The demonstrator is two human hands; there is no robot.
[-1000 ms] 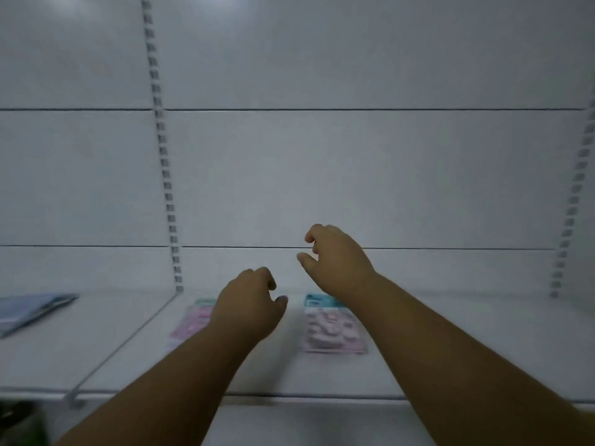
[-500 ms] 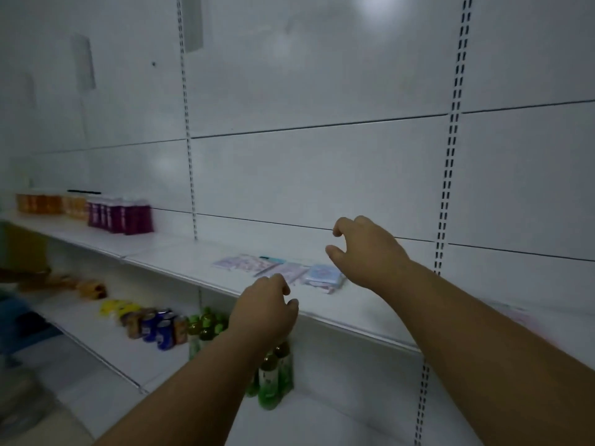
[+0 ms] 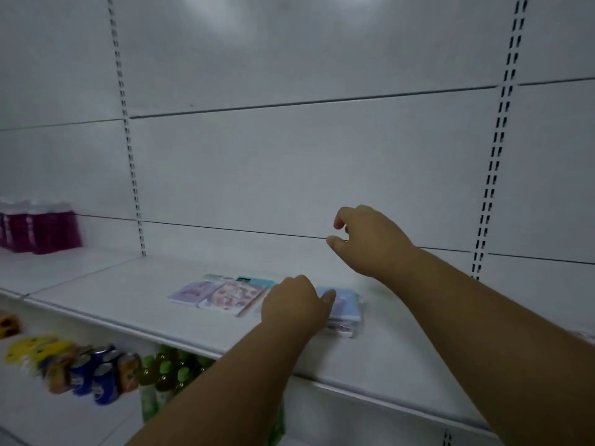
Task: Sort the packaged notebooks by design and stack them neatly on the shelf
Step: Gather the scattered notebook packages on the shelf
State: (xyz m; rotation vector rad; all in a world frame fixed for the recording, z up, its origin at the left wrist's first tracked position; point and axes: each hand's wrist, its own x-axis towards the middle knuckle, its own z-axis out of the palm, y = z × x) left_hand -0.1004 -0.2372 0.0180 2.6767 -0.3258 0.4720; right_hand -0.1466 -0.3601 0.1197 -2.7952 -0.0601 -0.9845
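Note:
Several packaged notebooks lie flat on the white shelf (image 3: pixel 135 294): a lilac one (image 3: pixel 193 292) at the left, a pink-patterned one (image 3: pixel 233 296) beside it, and a small stack with a blue cover (image 3: pixel 346 305) on top at the right. My left hand (image 3: pixel 294 305) hovers over the gap between the pink notebook and the blue stack, fingers curled, holding nothing; its thumb overlaps the blue cover. My right hand (image 3: pixel 367 241) is raised above and behind the blue stack, fingers loosely curled, empty.
Purple bottles (image 3: pixel 42 226) stand at the far left of the same shelf. On the lower shelf sit yellow packets (image 3: pixel 35 349), drink cans (image 3: pixel 93 375) and green bottles (image 3: pixel 167 371). Slotted uprights (image 3: pixel 132 162) run down the white back wall.
The view has swung from another shelf section to this one and closed in. Both hands now reach nearer the notebooks, the left hand dropping to the blue stack.

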